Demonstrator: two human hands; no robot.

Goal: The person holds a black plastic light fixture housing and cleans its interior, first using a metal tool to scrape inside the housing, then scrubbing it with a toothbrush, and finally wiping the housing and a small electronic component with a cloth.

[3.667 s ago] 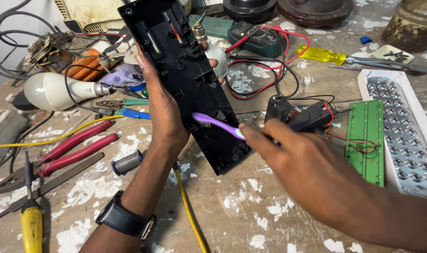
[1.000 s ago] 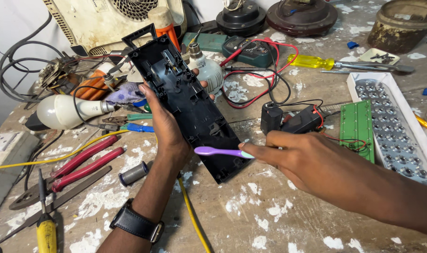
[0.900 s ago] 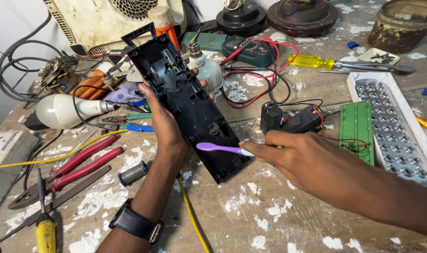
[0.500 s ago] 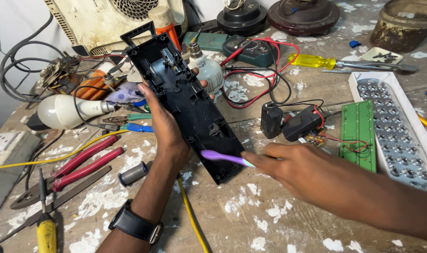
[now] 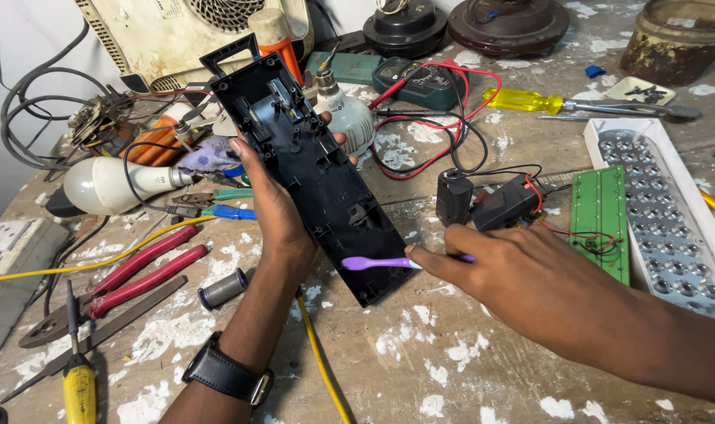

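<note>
My left hand (image 5: 275,212) grips a long black plastic housing (image 5: 318,173), holding it tilted with its lower end resting on the workbench. A black watch sits on that wrist. My right hand (image 5: 522,279) pinches a small purple toothbrush (image 5: 377,262), whose head lies against the lower end of the housing. Just behind my right hand lie two black battery blocks with red and black wires (image 5: 491,202), a green circuit board (image 5: 601,216) and a white LED panel (image 5: 663,208).
The paint-spattered wooden bench (image 5: 420,369) holds red-handled pliers (image 5: 134,271), a white bulb (image 5: 106,184), a yellow screwdriver (image 5: 530,100), a multimeter with red leads (image 5: 420,82), a yellow cable (image 5: 318,361), a small metal spool (image 5: 222,288) and tangled wires at the back left.
The view has shifted slightly. The purple brush has slid down toward the lower end of the black housing. My left hand keeps the same grip.
</note>
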